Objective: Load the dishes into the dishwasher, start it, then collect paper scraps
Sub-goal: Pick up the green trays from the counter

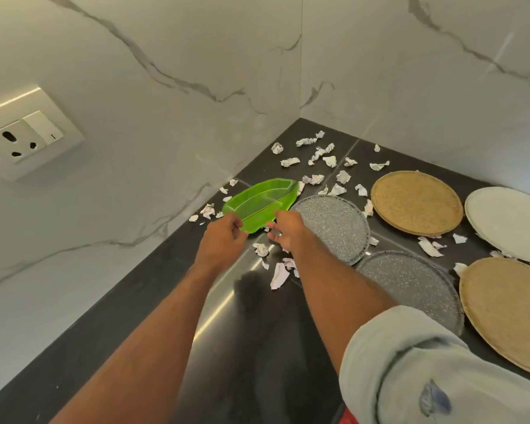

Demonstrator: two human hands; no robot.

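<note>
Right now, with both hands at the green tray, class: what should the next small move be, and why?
Probably lift the green tray off the counter: the left hand already grips its near edge, the right hand is beside it, and the five plates are still unloaded among the paper scraps.

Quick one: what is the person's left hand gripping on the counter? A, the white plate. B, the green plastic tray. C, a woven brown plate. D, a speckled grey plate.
B: the left hand grips the near edge of the green plastic tray; none of the plates is being held.
</note>
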